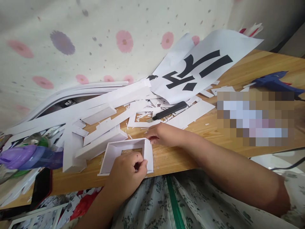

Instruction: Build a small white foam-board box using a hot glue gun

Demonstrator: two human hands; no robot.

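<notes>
A shallow white box frame (109, 159), made of thin board strips with a rectangular opening in its base, lies at the table's front edge. My left hand (130, 168) reaches over its near side, fingers curled and thumb closed against the right wall. At the far right corner, my right hand (160, 133) pinches the same wall between thumb and bent fingers. Part of the frame is hidden behind my left hand. Just beyond my right hand, a black utility knife (169, 111) rests on white board scraps (195, 114).
White board strips (102, 143) lie to the left, near a purple bottle (30, 157) and a dark phone (42, 184). A paper sheet with black characters (214, 54) leans at the back. On the right are a blue glue gun (274, 81) and a blurred-out item (254, 117).
</notes>
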